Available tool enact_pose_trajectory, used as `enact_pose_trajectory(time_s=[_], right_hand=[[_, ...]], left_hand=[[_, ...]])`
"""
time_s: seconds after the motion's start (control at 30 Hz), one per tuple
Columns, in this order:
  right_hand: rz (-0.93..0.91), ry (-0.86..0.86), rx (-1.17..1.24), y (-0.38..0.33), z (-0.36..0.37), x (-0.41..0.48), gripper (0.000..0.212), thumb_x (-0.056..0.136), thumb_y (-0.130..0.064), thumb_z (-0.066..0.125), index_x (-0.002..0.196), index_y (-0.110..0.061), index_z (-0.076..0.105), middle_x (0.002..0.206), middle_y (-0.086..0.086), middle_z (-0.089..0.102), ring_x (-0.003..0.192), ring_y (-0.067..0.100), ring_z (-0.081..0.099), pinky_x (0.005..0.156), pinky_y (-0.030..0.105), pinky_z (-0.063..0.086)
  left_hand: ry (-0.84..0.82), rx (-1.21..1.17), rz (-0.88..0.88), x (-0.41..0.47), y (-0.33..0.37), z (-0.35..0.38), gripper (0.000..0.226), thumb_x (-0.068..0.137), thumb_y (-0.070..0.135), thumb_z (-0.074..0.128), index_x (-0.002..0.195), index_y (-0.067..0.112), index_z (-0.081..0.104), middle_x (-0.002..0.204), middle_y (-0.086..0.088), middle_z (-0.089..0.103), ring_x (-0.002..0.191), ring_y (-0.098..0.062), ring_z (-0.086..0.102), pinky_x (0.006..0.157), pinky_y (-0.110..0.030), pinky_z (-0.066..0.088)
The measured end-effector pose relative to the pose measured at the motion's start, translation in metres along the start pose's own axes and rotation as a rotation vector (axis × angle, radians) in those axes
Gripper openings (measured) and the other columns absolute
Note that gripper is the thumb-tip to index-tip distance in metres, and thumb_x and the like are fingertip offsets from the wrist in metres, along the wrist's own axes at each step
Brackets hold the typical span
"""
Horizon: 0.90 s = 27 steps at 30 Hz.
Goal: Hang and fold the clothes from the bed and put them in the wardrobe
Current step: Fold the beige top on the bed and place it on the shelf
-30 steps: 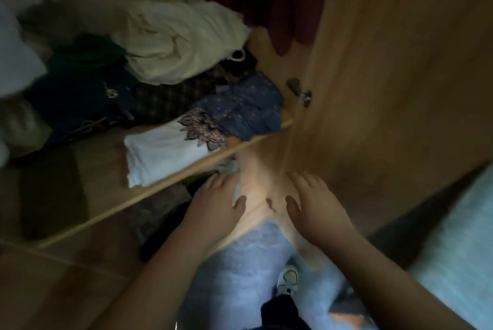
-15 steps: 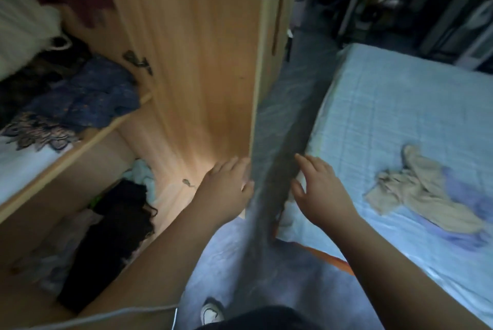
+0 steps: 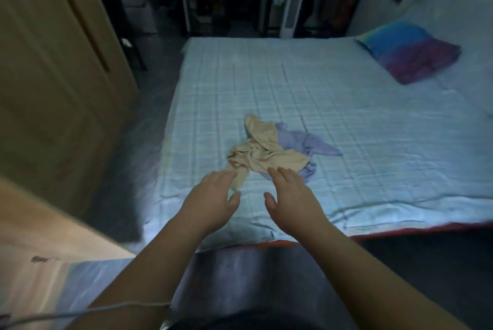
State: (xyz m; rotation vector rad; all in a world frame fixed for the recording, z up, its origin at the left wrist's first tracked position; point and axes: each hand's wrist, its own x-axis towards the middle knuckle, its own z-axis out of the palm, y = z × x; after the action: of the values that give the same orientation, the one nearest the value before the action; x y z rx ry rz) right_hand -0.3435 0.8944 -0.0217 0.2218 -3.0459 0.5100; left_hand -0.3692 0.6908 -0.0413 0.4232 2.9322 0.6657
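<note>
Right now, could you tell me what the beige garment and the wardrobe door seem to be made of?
Beige garment: soft matte cloth, perhaps cotton; it lies crumpled in limp folds. Wardrobe door: pale wood or wood-look laminate, smooth; flat tan panel.

Two garments lie on one bed [image 3: 373, 116]: one cream garment [image 3: 262, 152] and one lavender garment [image 3: 314, 142]. There is one pillow [image 3: 408, 52], one wardrobe door [image 3: 53, 76] and one tower fan [image 3: 293, 1]. Two hands show: one left hand [image 3: 210, 204], one right hand [image 3: 293, 198].
</note>
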Motion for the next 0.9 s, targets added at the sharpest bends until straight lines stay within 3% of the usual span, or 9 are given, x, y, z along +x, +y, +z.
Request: enact_pose_trajectory(time_s=[0.23, 0.4, 0.5, 0.7, 0.9], right_hand=[[0.102, 0.014, 0.071, 0.089, -0.005, 0.043, 0.055, 0.087, -0.028, 0.059, 0.137, -0.006, 0.05, 0.136, 0.014, 0.053, 0.126, 0.036, 0.047, 0.099, 0.048, 0.045], [0.113, -0.014, 0.094, 0.125, 0.016, 0.104, 0.055, 0.092, -0.027, 0.058, 0.142, -0.009, 0.046, 0.142, 0.011, 0.049, 0.131, 0.03, 0.042, 0.104, 0.041, 0.039], [0.136, -0.073, 0.076, 0.145, 0.034, 0.147, 0.055, 0.093, -0.026, 0.055, 0.144, -0.01, 0.044, 0.143, 0.009, 0.048, 0.131, 0.027, 0.041, 0.105, 0.037, 0.037], [0.165, -0.186, 0.091, 0.192, 0.075, 0.222, 0.048, 0.088, -0.017, 0.062, 0.134, -0.006, 0.053, 0.124, 0.013, 0.059, 0.113, 0.031, 0.053, 0.093, 0.038, 0.043], [0.256, -0.398, 0.083, 0.23, 0.145, 0.295, 0.048, 0.092, -0.021, 0.055, 0.139, -0.01, 0.049, 0.129, 0.011, 0.057, 0.12, 0.029, 0.05, 0.092, 0.039, 0.041]], left_hand=[[-0.072, 0.0, 0.017, 0.086, 0.04, 0.022, 0.053, 0.097, 0.035, 0.051, 0.146, 0.018, 0.042, 0.144, -0.005, 0.05, 0.129, -0.028, 0.045, 0.106, -0.039, 0.039], [-0.151, -0.014, -0.017, 0.157, 0.025, 0.04, 0.05, 0.099, 0.036, 0.048, 0.146, 0.02, 0.041, 0.14, -0.004, 0.051, 0.125, -0.026, 0.046, 0.1, -0.037, 0.042], [-0.207, -0.063, -0.006, 0.21, 0.006, 0.056, 0.04, 0.097, 0.034, 0.046, 0.134, 0.018, 0.048, 0.126, -0.005, 0.058, 0.113, -0.028, 0.054, 0.092, -0.042, 0.048], [-0.263, -0.13, -0.012, 0.304, -0.032, 0.099, 0.027, 0.093, 0.023, 0.049, 0.116, 0.011, 0.056, 0.112, -0.01, 0.059, 0.103, -0.029, 0.056, 0.085, -0.041, 0.049], [-0.398, -0.144, -0.233, 0.366, -0.072, 0.161, 0.034, 0.093, 0.022, 0.05, 0.124, 0.012, 0.053, 0.123, -0.011, 0.057, 0.111, -0.032, 0.055, 0.088, -0.038, 0.048]])
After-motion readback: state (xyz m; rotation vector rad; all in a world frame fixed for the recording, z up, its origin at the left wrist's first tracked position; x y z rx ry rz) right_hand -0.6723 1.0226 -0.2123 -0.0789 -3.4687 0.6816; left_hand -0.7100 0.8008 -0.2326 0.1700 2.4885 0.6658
